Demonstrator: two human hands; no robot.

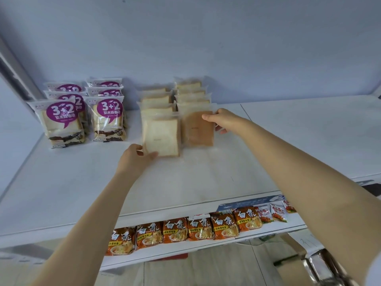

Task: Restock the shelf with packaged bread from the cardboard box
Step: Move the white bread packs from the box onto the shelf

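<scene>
Two rows of clear-wrapped sliced bread stand upright on the white shelf (61,193). My left hand (136,156) holds the lower left corner of the front pale bread pack (161,139) in the left row. My right hand (219,119) pinches the top right corner of the front brown-crust bread pack (198,129) in the right row. Both packs stand on the shelf, side by side. A corner of the cardboard box (292,265) shows at the bottom right.
Purple-labelled "3+2" bread packs (64,122) stand in two rows at the shelf's left. Orange instant noodle packs (175,230) line the lower shelf, with red-and-white snack packets (276,212) to their right. A pale wall backs the shelf.
</scene>
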